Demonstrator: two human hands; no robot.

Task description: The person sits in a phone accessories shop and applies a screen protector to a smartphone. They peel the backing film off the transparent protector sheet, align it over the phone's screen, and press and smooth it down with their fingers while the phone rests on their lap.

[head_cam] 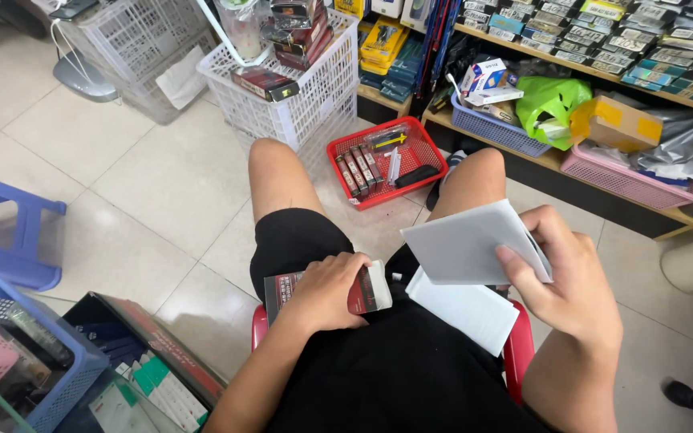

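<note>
A seated person holds a flat red box on the lap and a grey-white bag in the air.

The left hand is closed over the red box, which lies on the lap with its long axis left to right, white end toward the right hand. This hand pinches the grey-white bag above a white sheet. A red basket stands on the floor ahead.

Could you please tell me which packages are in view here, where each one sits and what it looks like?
Boxed pack: on the lap under the left hand, flat, dark red and white.
White sleeve: held up by the right hand, flat, plain.
Red basket: on the floor, holding slim dark red packs.
Yellow box: on the shelf, blocky.
</note>
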